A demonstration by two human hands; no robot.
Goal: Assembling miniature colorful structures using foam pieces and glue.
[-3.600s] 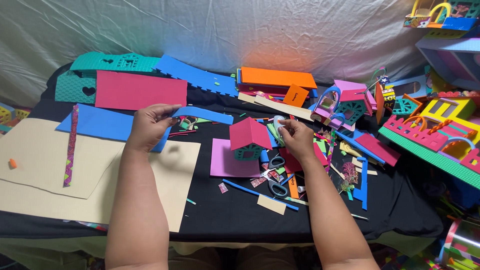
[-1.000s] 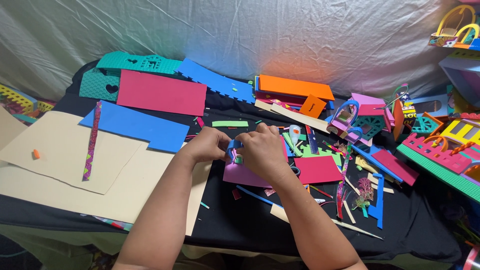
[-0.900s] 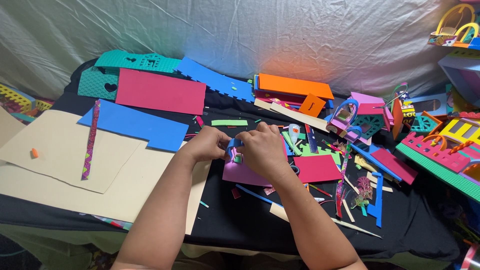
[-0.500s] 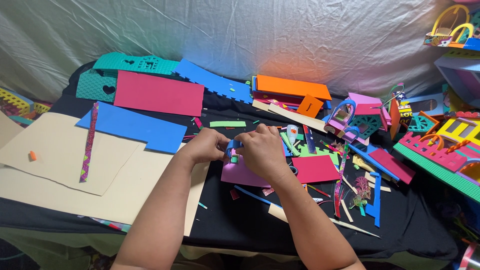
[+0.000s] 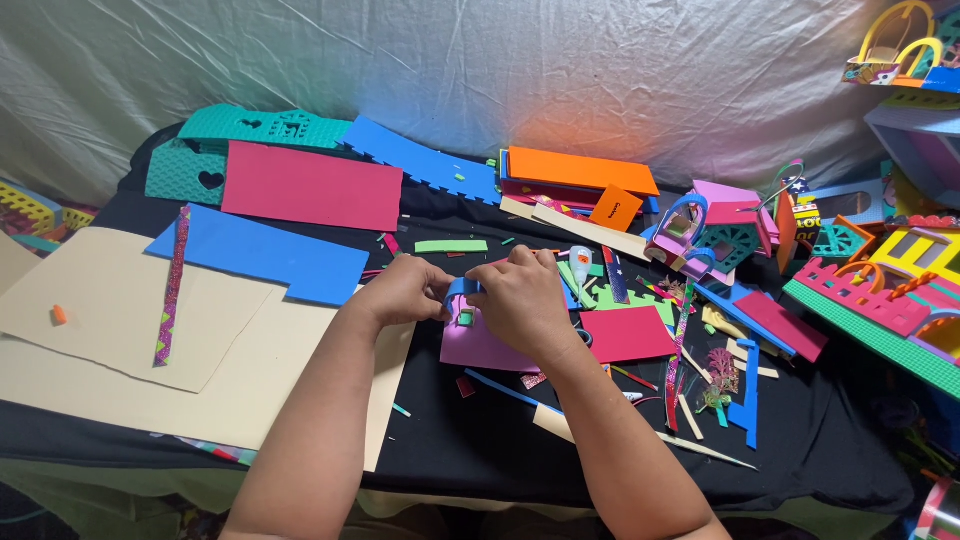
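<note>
1. Left hand (image 5: 405,292), centre of the frame: fingers curled in, tips pinching the left end of a small curved blue foam strip (image 5: 462,289).
2. Right hand (image 5: 522,297), just right of the left one: fingers bent down over the right end of the same strip, pinching it. The two hands nearly touch, with the strip bridging them.
3. The strip sits just above a pink foam sheet (image 5: 478,345) that lies flat on the black tabletop (image 5: 480,450). A small green scrap (image 5: 465,319) rests on that sheet under the strip.
4. Right of the right hand: a crimson foam rectangle (image 5: 627,333), flat. Beyond it, a scatter of thin coloured offcuts.
5. Left of the left hand: a large beige card sheet (image 5: 130,310), carrying a glittery multicolour strip (image 5: 171,285). A blue foam sheet (image 5: 262,256) overlaps its upper edge.
6. Upper left of the frame: a big magenta foam rectangle (image 5: 312,186), with teal cut-out foam panels (image 5: 250,130) behind it.
7. Upper centre: an orange foam sheet (image 5: 578,170).
8. Right of centre: a small pink-roofed foam house (image 5: 720,225). More coloured foam models crowd the right edge.
</note>
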